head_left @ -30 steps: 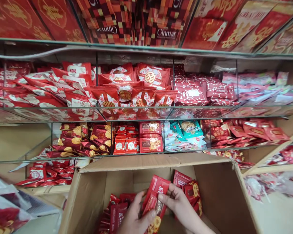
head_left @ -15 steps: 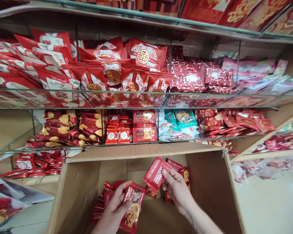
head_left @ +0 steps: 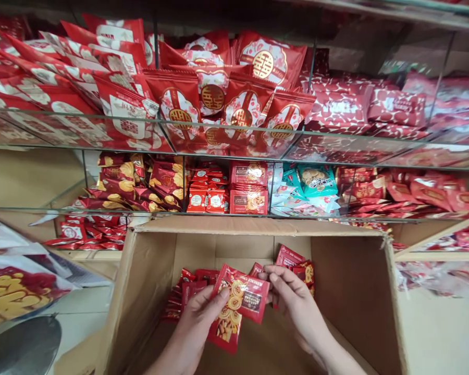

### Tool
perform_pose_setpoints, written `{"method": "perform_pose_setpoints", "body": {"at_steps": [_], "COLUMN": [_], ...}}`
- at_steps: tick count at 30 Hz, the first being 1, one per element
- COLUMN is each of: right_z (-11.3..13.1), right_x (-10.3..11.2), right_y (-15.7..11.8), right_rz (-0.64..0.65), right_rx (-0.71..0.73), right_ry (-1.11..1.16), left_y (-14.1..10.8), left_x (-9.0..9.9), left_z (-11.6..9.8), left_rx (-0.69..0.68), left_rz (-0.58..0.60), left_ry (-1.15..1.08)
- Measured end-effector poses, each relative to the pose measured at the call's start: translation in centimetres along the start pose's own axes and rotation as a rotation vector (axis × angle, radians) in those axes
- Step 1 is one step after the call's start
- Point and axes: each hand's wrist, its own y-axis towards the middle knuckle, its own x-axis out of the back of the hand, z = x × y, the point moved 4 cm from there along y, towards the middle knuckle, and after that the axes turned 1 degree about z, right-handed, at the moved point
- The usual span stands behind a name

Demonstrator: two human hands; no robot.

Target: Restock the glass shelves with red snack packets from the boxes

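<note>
My left hand (head_left: 205, 315) grips two overlapping red caramel almond snack packets, thumb on top. The upper packet (head_left: 248, 297) lies crosswise over the lower packet (head_left: 224, 333), its printing upside down. Close to the right edge of that upper one, my right hand (head_left: 291, 294) has its thumb and fingers pinched at the corner of another red packet (head_left: 257, 269), mostly hidden behind. Both hands are inside an open cardboard box (head_left: 224, 226). Further red packets (head_left: 193, 291) lie in the box at the left, and a few packets (head_left: 289, 255) rest at its back right.
Glass shelves (head_left: 234, 151) with dividers stand behind the box, filled with red snack bags (head_left: 242, 104), teal packets (head_left: 316, 179) and small red boxes (head_left: 248, 200). A dark rounded object (head_left: 23, 346) and a large printed bag (head_left: 15, 291) are at lower left.
My hands have come closer together. A second packet now lies across the one in my left hand. The view has shifted, with shelves and box moving right and up.
</note>
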Motion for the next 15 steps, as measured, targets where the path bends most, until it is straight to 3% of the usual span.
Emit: {"method": "perform_pose_setpoints", "body": {"at_steps": [6,11,13,15], "right_z": [-0.8,-0.8,-0.7,-0.4], "right_x": [-1.1,-1.9,-2.0,-1.9], "right_y": [-0.7,-0.9,-0.8,-0.8], "right_rz": [0.094,0.075,0.093,0.115], "right_rx": [-0.080,-0.058,-0.044,0.013], "right_ry": [-0.011,0.020,-0.050,-0.198], "left_y": [-0.3,-0.1,0.0,0.0], "left_x": [-0.3,0.0,0.4,0.6], "left_z": [0.3,0.4,0.3,-0.1], "left_rx": [-0.022,-0.026,-0.048,-0.094], "left_rz": [0.028,-0.051,-0.047,-0.002], "left_ry": [0.027,-0.067,0.009,0.236]}}
